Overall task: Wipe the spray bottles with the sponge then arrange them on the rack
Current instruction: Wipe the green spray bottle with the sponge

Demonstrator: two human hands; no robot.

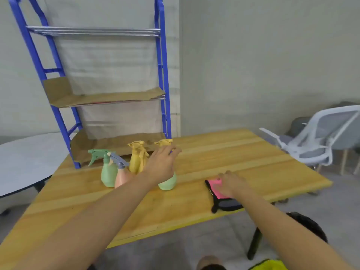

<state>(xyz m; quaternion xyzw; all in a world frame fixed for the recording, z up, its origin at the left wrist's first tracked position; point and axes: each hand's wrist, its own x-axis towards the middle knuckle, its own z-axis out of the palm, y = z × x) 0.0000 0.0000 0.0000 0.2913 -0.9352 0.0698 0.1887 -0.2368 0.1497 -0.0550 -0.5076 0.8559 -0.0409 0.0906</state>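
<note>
Centre frame, my left hand (161, 164) tops the upright green bottle (168, 184); I cannot tell if that grip is closed. Further right, my right hand (232, 185) clasps the sponge (214, 184) on the bench (253, 162).

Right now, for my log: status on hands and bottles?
Left hand over yellow-capped green bottle, grip unclear. Right hand on pink sponge. Three other bottles crowd alongside.

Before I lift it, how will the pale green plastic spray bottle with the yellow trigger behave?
The yellow-triggered green bottle looks like hard plastic, so probably stiff. Tall with a bulky head, it may tip if pushed high. Opaque walls hide any liquid; weight uncertain.
</note>
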